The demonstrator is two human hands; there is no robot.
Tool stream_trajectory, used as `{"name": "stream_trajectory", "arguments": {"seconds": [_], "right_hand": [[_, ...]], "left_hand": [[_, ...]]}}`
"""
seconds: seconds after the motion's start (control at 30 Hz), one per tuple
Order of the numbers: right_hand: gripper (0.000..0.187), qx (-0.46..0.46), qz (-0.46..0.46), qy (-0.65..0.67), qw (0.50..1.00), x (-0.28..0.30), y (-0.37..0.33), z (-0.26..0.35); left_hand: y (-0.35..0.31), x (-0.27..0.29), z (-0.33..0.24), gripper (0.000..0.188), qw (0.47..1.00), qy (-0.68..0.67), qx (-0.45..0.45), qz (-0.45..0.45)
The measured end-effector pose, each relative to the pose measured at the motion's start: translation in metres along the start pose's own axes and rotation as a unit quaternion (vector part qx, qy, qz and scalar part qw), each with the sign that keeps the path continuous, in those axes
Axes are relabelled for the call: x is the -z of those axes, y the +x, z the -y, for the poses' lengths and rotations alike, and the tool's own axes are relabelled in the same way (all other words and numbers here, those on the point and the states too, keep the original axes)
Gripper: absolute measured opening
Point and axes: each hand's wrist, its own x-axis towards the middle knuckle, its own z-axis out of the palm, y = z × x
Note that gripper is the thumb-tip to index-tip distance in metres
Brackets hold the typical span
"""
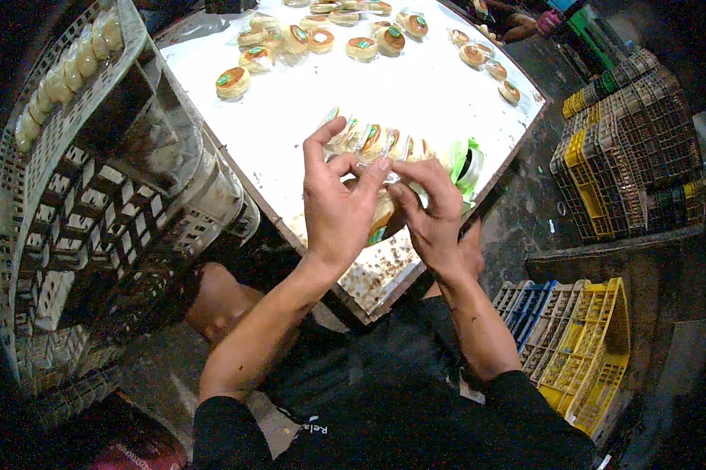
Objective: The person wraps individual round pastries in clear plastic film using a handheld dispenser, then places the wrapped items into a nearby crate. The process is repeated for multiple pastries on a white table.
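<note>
Pinching clear wrap (392,178) between thumbs and fingers, a worker's left hand (341,196) and right hand (434,211) meet above the near corner of the counter (372,288), seemingly keeping the film gathered over a packed bun (383,210) half hidden between them. Just beyond, a row of wrapped buns (372,142) leans close, probably for mutual support, beside a green-and-black object (468,166). At left, a grey crate (133,39) carries bagged pale buns (75,70) in line; farther off, labelled round pastries (361,48) lie scattered.
</note>
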Motion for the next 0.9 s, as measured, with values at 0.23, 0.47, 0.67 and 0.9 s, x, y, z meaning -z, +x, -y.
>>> {"name": "stream_trajectory", "arguments": {"seconds": [0.23,0.47,0.67,0.9], "right_hand": [[0.012,0.086,0.012,-0.121,0.989,0.012,0.012,-0.019],[0.029,-0.205,-0.200,0.298,0.910,-0.035,0.000,0.011],[0.046,-0.322,-0.212,-0.117,0.915,0.065,-0.033,-0.090],[0.051,-0.491,-0.106,-0.144,0.852,0.076,-0.057,-0.163]], "left_hand": [[0.006,0.012,0.005,0.015,0.917,0.330,-0.221,0.031],[-0.002,-0.008,0.026,0.011,0.989,-0.102,0.052,-0.099],[0.010,0.000,0.029,0.016,0.976,-0.190,0.059,-0.092],[0.021,-0.017,0.058,0.020,0.984,-0.141,0.080,-0.073]]}}
